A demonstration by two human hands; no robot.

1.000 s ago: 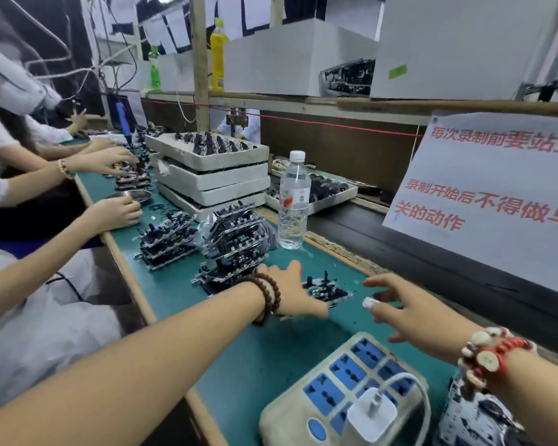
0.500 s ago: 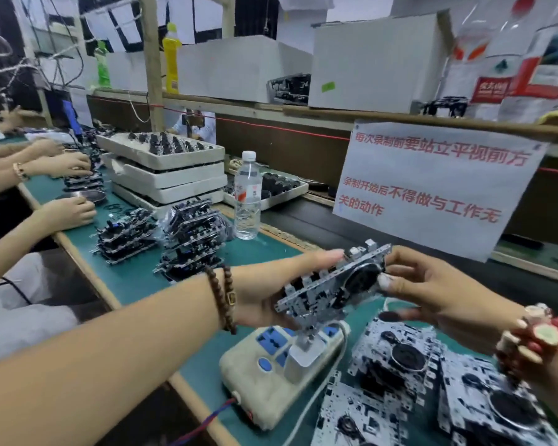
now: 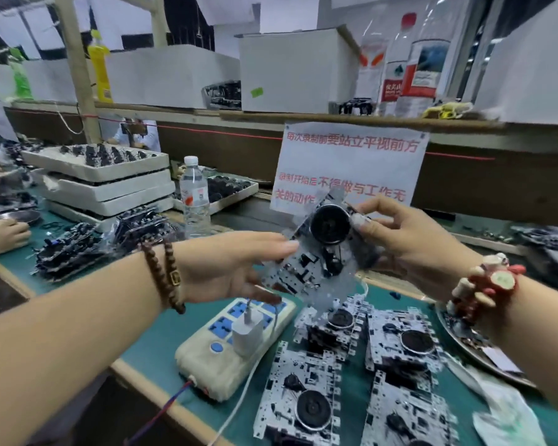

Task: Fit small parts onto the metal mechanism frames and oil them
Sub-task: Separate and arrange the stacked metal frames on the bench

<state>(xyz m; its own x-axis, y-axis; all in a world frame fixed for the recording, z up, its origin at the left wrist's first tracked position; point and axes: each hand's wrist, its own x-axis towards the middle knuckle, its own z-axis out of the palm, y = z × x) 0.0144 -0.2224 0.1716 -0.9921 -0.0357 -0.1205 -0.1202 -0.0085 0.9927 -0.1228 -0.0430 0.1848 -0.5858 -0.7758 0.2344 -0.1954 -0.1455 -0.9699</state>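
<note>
Frame (image 3: 322,249) of metal, tilted and held up in the air above the desk (image 3: 149,336), sits between both hands. The left hand (image 3: 226,268) has its grip on the frame's lower left edge, thumb stretched along the top and fingers curled beneath it. The right hand (image 3: 409,243) takes the upper right edge, thumb and fingertips pinching close beside the black round wheel (image 3: 331,223) on the frame's face. Motion blur softens the frame's outline, so its finer parts cannot be told.

Directly below the two grips, four more frames (image 3: 351,375) lie flat on the green desk, close together, each showing a dark round wheel. Just under the left hand's grip lies a cream power strip (image 3: 207,358) with blue sockets and a white charger (image 3: 247,336) plugged into it. Beyond that grip, farther along the desk, stand a clear water bottle (image 3: 194,201), stacked white trays (image 3: 107,185) and heaps of dark parts (image 3: 68,249). Behind the held frame hangs a white paper notice (image 3: 368,156) with red writing. Under the right wrist, a metal dish (image 3: 474,349) rests at the desk's edge.
</note>
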